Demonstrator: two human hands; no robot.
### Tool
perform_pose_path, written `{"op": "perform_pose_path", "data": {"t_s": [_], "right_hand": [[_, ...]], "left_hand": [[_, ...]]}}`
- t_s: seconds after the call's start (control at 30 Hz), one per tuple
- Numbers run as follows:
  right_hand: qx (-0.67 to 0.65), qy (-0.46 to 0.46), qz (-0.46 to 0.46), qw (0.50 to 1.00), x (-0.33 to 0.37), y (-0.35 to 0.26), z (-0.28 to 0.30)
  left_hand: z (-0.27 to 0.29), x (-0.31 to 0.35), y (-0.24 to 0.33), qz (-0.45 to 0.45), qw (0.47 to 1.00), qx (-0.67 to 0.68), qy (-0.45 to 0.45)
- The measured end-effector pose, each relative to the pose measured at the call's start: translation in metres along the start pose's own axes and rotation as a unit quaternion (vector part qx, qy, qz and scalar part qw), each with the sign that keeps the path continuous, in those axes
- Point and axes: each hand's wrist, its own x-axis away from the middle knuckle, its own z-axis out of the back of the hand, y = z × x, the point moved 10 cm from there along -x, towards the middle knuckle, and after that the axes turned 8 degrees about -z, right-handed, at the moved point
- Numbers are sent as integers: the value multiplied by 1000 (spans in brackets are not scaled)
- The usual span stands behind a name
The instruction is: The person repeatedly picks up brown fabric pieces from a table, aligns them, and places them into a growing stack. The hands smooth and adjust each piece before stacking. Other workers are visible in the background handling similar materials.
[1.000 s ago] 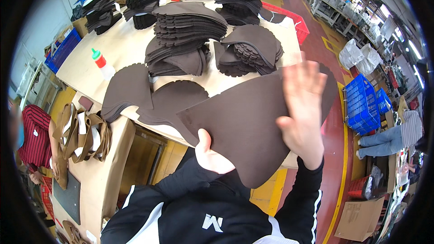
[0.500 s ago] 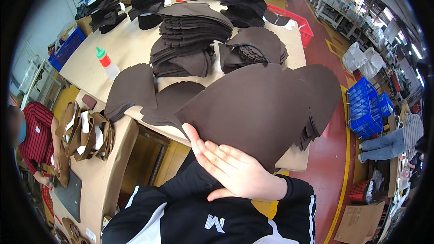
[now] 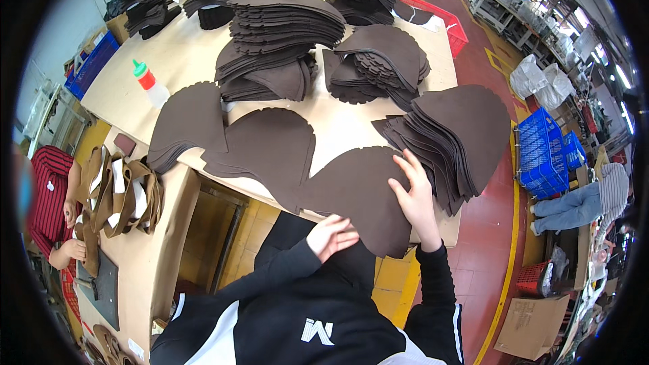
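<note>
While the left hand (image 3: 331, 237) hangs half-curled and empty, just beside the front panel (image 3: 358, 196), the right hand (image 3: 414, 196) has its fingers spread over that panel's right edge. We see no grip there and can't tell whether it presses down. The front panel, dark brown, lies on the near side of the table (image 3: 348, 123), lower end overhanging; one layer or several, we can't tell.

Status, our read: front panel, middle pile (image 3: 270, 142) and left pile (image 3: 189, 122) are laid out in a row along the near side. Not squared up: the fanned stack (image 3: 466, 135) to the right, sheets uneven. Behind, the tall stack (image 3: 284, 20) and the scalloped stack (image 3: 378, 61) sit clear of both hands. We can't count sheets, so no fraction done from us.
</note>
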Motion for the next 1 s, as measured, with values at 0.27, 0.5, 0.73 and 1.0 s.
{"op": "perform_pose_path", "data": {"t_s": [0.27, 0.5, 0.73, 1.0], "right_hand": [[259, -80, 144, 952, -20, 10, -85], [167, -236, 247, 925, 67, -54, -127], [-200, -424, 134, 873, 75, -67, -89], [-98, 42, -139, 984, 40, 61, -5]], "left_hand": [[33, -7, -19, 3, 999, -36, 5], [47, -11, -21, -55, 995, -78, 7], [27, 6, 5, -72, 984, -148, -68], [31, 7, 36, -22, 978, -185, 93]]}}
